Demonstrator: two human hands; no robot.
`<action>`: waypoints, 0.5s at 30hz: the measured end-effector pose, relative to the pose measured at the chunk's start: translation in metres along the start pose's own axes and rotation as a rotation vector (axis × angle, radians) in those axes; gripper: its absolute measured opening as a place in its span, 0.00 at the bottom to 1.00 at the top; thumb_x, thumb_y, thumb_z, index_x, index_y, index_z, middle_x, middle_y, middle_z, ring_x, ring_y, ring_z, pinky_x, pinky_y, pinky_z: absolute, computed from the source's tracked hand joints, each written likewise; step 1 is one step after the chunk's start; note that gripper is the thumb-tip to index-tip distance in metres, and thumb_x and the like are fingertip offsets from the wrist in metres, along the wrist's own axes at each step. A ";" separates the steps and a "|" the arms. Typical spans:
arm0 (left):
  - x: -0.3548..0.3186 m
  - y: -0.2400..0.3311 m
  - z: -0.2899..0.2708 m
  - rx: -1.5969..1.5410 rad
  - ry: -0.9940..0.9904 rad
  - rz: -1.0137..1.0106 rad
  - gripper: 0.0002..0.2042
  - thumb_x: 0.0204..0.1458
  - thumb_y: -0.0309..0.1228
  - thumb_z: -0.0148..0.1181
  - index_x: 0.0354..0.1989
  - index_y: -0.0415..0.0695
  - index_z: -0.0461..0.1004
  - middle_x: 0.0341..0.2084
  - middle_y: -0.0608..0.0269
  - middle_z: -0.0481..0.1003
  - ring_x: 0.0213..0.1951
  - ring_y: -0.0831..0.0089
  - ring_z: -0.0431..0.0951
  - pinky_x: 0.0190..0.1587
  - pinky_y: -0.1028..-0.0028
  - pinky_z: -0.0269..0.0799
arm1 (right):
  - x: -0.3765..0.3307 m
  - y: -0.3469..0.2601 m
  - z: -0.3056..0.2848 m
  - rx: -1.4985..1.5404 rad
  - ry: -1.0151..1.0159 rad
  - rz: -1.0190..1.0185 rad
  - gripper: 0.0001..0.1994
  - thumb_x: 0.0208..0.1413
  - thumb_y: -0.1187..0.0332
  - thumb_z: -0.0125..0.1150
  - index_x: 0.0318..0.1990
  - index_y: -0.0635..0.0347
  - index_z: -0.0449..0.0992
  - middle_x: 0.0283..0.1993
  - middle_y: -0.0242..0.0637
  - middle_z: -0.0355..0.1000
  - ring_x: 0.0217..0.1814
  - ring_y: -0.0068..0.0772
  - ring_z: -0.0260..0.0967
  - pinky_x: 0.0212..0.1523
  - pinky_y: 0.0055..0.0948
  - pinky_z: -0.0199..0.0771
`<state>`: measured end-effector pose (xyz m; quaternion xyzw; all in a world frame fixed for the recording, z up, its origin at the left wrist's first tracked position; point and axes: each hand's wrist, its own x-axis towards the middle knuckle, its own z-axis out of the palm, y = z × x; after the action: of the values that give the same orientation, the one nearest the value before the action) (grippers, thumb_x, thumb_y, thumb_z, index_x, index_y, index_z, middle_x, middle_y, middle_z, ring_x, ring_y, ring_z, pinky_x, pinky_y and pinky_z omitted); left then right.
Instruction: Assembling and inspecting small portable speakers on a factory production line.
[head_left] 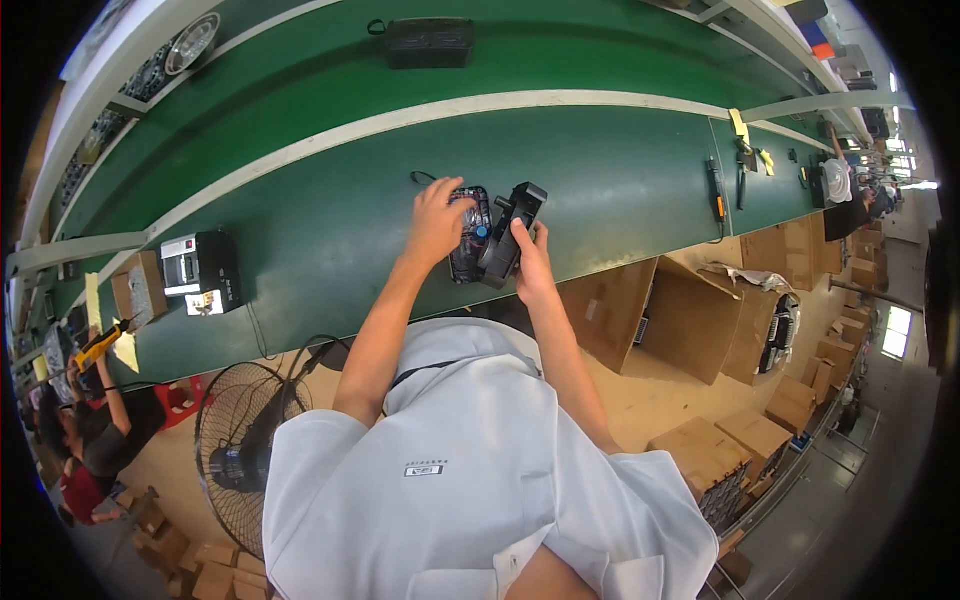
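Note:
An opened black housing (468, 255) stands on the green bench in front of me, with wires and a blue round part visible inside. My left hand (434, 226) is at its left side, fingers apart, with the thumb and index reaching over its upper end; the palm side is hidden. A thin black strap loop (422, 178) lies beside those fingers. Just to the right, my right hand (533, 262) grips a long black shell (523, 208), thumb on its face. That shell is tilted, its lower end close against the housing; whether they touch I cannot tell.
Beyond a pale rail, a closed black box with a loop (430, 43) sits on the green belt. A black-and-silver device (200, 272) stands left; a screwdriver (716, 190) and pliers (742, 185) lie right. Below are a fan (245, 455) and open cartons (690, 318). People work far left.

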<state>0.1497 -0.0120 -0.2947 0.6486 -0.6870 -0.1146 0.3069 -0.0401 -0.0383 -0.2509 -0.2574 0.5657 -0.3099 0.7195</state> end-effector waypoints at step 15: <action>0.002 -0.006 -0.009 0.008 0.089 -0.276 0.12 0.48 0.27 0.61 0.42 0.44 0.83 0.61 0.49 0.66 0.64 0.48 0.61 0.61 0.50 0.61 | 0.004 0.012 -0.002 0.010 0.014 -0.019 0.33 0.58 0.47 0.64 0.63 0.48 0.55 0.52 0.32 0.68 0.52 0.29 0.69 0.50 0.41 0.72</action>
<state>0.1596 -0.0127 -0.2905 0.7426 -0.5775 -0.1241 0.3156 -0.0391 -0.0332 -0.2630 -0.2572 0.5668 -0.3212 0.7138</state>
